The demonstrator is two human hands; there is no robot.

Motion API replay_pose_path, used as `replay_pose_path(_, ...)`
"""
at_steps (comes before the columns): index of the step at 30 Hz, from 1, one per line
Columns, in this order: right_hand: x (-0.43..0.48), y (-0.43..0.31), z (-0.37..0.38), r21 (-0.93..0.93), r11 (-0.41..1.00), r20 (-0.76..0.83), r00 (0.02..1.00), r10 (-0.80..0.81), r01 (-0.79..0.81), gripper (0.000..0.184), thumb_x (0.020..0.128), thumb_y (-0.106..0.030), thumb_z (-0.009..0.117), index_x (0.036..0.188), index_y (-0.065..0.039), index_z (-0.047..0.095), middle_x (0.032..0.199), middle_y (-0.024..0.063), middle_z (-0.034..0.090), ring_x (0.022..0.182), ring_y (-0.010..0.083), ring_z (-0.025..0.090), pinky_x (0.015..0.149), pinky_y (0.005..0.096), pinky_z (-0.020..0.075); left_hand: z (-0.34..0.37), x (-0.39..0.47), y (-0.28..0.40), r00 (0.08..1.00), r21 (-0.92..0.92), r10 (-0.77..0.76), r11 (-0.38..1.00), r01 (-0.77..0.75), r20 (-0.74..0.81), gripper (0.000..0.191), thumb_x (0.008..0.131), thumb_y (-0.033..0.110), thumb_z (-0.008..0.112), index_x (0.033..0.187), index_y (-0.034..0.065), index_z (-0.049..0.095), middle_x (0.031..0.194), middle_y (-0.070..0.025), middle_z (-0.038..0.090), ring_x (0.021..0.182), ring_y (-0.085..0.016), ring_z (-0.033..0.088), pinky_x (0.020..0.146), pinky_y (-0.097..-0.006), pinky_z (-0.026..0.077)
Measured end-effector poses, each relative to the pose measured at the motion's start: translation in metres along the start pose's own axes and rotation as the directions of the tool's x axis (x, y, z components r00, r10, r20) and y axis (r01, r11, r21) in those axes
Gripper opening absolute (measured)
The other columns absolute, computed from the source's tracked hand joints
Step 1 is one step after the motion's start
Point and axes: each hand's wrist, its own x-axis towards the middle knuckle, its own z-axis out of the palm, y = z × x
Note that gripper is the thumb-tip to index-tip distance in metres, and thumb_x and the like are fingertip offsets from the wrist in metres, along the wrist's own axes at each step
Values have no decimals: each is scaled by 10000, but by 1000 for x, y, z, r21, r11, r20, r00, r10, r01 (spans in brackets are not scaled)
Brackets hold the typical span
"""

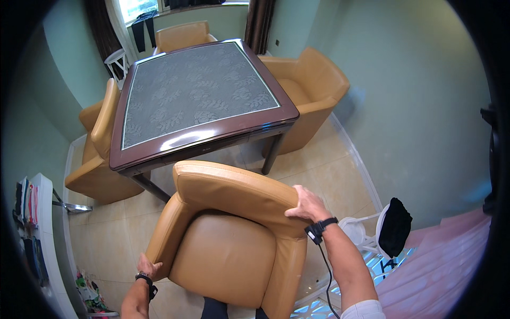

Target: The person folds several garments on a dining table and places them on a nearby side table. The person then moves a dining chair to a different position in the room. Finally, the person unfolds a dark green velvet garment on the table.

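Note:
A tan leather armchair point(235, 247) stands right before me, its seat facing me and its backrest towards the table. My left hand point(148, 266) grips the front end of its left armrest, the thumb on the inner side. My right hand point(306, 203) is clasped over the top right corner of the backrest. Each wrist bears a black strap with a small device, and a cable hangs from the right one. Beyond the chair is a square table point(199, 87) with a patterned grey top and a glossy reddish-brown rim.
Similar armchairs stand at the table's left point(99, 175), right point(306, 91) and far side point(183, 36). A white stool point(380, 227) with black cloth and a pink curtain point(438, 263) are at right. A white shelf point(48, 223) holding folded items stands at left.

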Motion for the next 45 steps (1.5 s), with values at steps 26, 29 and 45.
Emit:
replay_pose_path(26,119,-87,-8,-195,975,3,994,-112,110,849,625,-415,933,1383,-201,615,1279,106,702,1224,347,639,1057,465,508,61,-118,-14,971,-167,-229,962,215,-71,799,650,340,990,1192,21,498,1084,-267,689,1038,-489,673,901,-540,561)
replay_pose_path(29,125,-78,-10,-259,955,-16,988,-154,144,847,625,-440,928,1379,-207,621,1282,103,702,1225,347,638,1057,456,505,74,-133,-5,969,-195,-245,953,234,-34,782,669,362,973,1203,12,521,1098,-280,691,1050,-496,671,916,-540,562)
replay_pose_path(45,120,-76,2,-199,916,-129,917,-377,349,832,673,-410,939,1372,-143,575,1212,107,661,1166,332,624,974,495,502,42,-129,10,901,-170,-431,886,432,49,790,681,283,982,1250,-5,517,1262,-292,647,1166,-469,638,1002,-515,543)
